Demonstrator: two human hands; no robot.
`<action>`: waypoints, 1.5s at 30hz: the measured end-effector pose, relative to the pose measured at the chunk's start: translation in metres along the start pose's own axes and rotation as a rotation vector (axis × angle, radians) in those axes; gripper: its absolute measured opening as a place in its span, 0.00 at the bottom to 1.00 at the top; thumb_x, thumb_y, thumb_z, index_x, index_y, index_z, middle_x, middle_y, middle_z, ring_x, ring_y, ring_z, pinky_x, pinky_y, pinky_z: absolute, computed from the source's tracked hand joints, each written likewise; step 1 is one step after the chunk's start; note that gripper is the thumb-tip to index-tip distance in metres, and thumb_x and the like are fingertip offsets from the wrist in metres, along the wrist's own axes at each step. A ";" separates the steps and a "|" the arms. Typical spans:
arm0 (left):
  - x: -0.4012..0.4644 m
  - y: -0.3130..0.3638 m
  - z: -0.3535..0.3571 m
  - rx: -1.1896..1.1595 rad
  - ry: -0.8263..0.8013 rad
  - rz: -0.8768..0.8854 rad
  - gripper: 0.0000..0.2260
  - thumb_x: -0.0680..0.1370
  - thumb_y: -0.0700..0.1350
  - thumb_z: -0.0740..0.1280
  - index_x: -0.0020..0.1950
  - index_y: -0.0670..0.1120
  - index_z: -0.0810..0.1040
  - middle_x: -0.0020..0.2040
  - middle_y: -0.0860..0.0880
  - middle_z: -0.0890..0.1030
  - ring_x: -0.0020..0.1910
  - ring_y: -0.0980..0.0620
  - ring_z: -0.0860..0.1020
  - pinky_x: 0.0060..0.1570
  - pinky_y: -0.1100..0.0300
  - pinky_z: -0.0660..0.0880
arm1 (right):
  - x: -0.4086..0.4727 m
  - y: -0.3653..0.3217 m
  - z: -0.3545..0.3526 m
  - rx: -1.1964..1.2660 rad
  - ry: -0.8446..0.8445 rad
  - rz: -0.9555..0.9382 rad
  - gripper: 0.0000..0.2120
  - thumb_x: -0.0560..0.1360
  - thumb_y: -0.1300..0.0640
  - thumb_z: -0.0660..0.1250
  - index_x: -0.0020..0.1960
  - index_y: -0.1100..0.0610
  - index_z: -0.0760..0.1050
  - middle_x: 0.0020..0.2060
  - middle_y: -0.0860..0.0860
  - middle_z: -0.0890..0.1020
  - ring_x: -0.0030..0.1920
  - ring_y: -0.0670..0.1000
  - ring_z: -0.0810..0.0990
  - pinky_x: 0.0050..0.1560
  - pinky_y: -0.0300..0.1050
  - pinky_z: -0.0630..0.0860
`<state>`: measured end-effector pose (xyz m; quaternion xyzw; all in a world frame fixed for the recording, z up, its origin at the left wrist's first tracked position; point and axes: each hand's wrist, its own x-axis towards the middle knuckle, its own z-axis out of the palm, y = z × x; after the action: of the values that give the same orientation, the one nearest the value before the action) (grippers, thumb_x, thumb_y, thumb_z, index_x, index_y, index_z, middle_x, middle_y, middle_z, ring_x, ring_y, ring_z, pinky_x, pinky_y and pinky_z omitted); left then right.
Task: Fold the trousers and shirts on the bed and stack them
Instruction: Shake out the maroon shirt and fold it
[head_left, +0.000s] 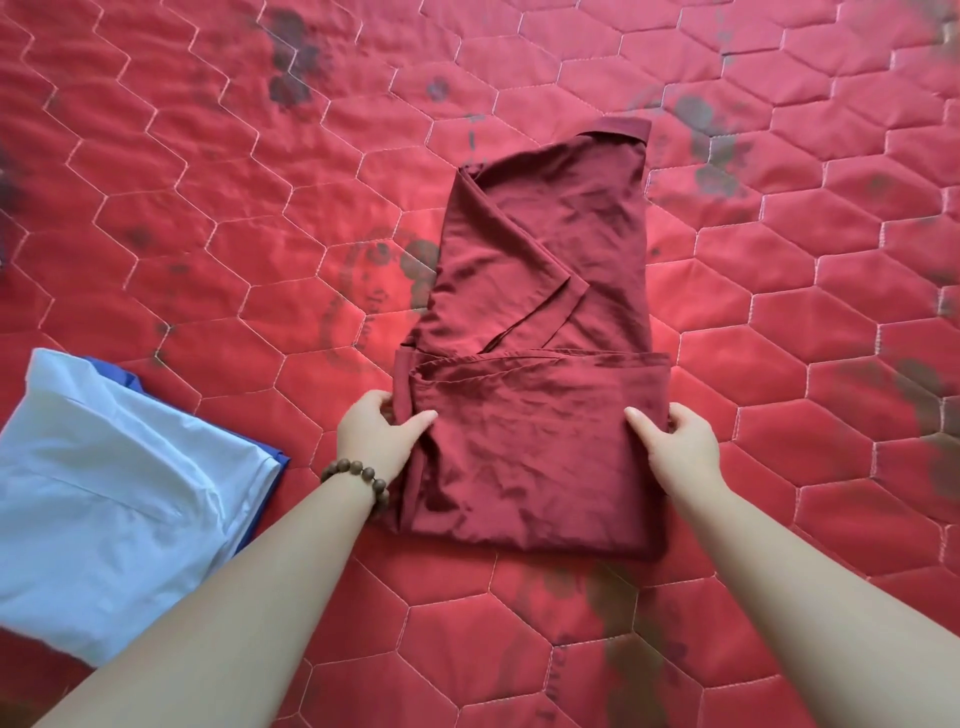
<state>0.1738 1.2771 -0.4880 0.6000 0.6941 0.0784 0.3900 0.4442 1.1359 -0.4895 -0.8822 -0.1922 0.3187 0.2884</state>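
Note:
A dark red shirt (545, 291) lies lengthwise in the middle of the bed, its sleeves folded in and its collar at the far end. Its near part is doubled over into a thick band. My left hand (376, 436) pinches the left edge of that band, thumb on top and fingers under the cloth. My right hand (675, 441) grips the right edge the same way. At the left lies a stack of folded clothes: a pale blue garment (114, 499) on top of a bright blue one (275, 457).
The bed is covered by a red quilted spread (208, 208) with hexagon stitching and dark faded prints. A beaded bracelet (363, 480) circles my left wrist. Bare quilt lies around the shirt on the right and far sides.

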 end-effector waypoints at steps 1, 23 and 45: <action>0.000 0.000 0.000 0.050 -0.007 0.042 0.13 0.70 0.51 0.75 0.40 0.45 0.75 0.34 0.53 0.77 0.35 0.51 0.74 0.38 0.61 0.64 | -0.001 -0.001 0.000 -0.015 -0.020 -0.025 0.09 0.74 0.52 0.70 0.40 0.56 0.75 0.34 0.47 0.79 0.36 0.50 0.76 0.34 0.44 0.67; 0.025 0.016 -0.014 -0.100 -0.073 0.073 0.21 0.73 0.56 0.71 0.59 0.47 0.73 0.47 0.54 0.78 0.48 0.54 0.75 0.49 0.63 0.67 | 0.023 -0.017 -0.003 0.128 -0.071 0.088 0.17 0.74 0.44 0.68 0.40 0.57 0.72 0.32 0.49 0.75 0.32 0.47 0.70 0.34 0.45 0.66; 0.003 0.010 -0.001 -0.098 0.004 0.169 0.29 0.71 0.49 0.75 0.68 0.43 0.69 0.64 0.46 0.74 0.64 0.48 0.72 0.65 0.58 0.66 | 0.005 -0.004 -0.006 0.130 -0.037 0.095 0.12 0.73 0.56 0.71 0.54 0.60 0.78 0.46 0.55 0.83 0.44 0.52 0.79 0.48 0.49 0.75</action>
<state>0.1809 1.2827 -0.4824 0.6365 0.6370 0.1461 0.4096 0.4513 1.1397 -0.4859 -0.8636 -0.1344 0.3603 0.3261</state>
